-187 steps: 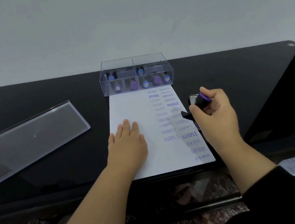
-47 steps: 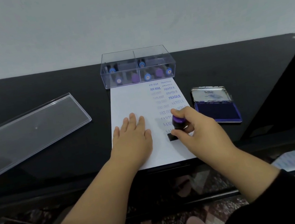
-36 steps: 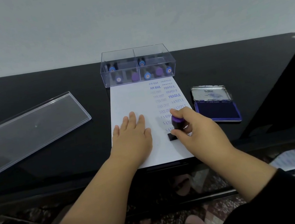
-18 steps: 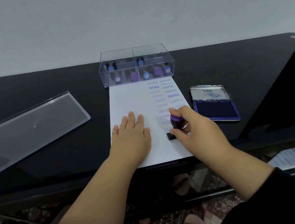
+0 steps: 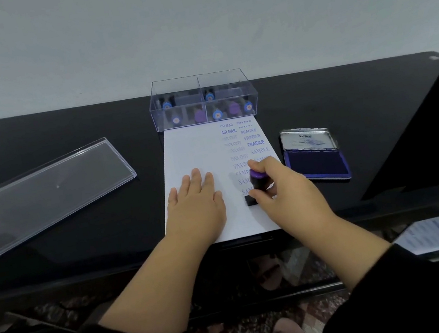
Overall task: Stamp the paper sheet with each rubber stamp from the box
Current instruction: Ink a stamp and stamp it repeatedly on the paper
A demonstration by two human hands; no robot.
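A white paper sheet point(image 5: 194, 147) lies on the black table, its right side covered with several blue stamp marks. My left hand point(image 5: 197, 205) rests flat on the sheet's lower left part. My right hand point(image 5: 283, 187) grips a rubber stamp point(image 5: 257, 180) with a purple knob, its black base pressed down on the sheet near the lower right. Behind the sheet stands a clear box point(image 5: 200, 82) holding several more stamps with blue and purple knobs.
An open ink pad point(image 5: 316, 163) with a dark blue pad and a metal lid sits right of the sheet. The box's clear lid point(image 5: 42, 193) lies at the left. A dark slanted panel point(image 5: 424, 132) rises at the right edge.
About five seconds ago my right hand held the stamp at the ink pad; it has since come down on the sheet. Over the last second both hands have stayed still.
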